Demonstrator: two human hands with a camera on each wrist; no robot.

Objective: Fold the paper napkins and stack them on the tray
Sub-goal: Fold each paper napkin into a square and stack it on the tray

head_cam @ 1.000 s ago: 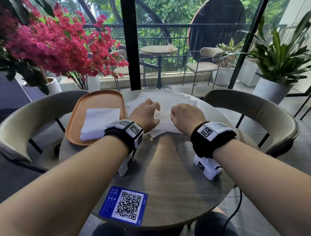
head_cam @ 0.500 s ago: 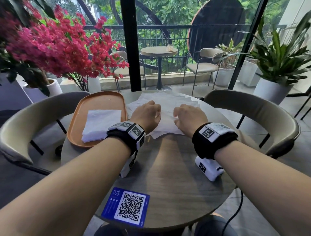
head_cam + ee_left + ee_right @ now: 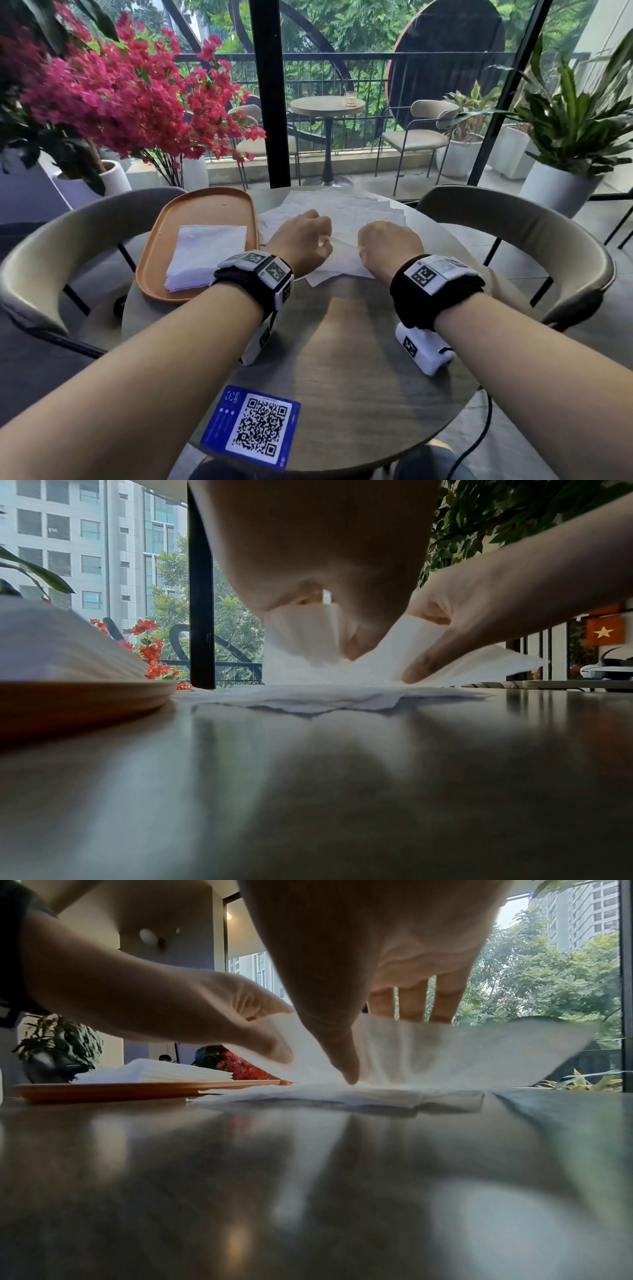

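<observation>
Napkins lie in a loose, overlapping heap of unfolded napkins (image 3: 346, 209) at the centre of the frame in the head view, on the far half of the round bench (image 3: 342, 342). Both hands work the top napkin (image 3: 445, 1053). The left hand (image 3: 301, 240) has its grip pinched on the sheet's left part, thumb and forefinger closed on the thin paper in the left wrist view. The right hand (image 3: 387, 245) grasps the right part, thumb down near the pile and fingers (image 3: 413, 1003) behind the raised sheet.

The step in hand looks like lifting one sheet to make the first fold. To do it well, the pinches should take a single ply and stay light, since tissue this thin tears and creases easily. Bringing edge to edge evenly, then smoothing the crease flat with open fingers, would give a square that matches the rest.

The sheet is white, soft and slightly translucent, with a wavy, crumpled edge. The stack of folded napkins (image 3: 205, 253) sits neat and rectangular on the tray (image 3: 205, 205), left of centre in the frame. The tray is an orange-brown oblong with rounded corners and a low raised rim. The bench has a smooth, dark wood-grain top that reflects light.
</observation>
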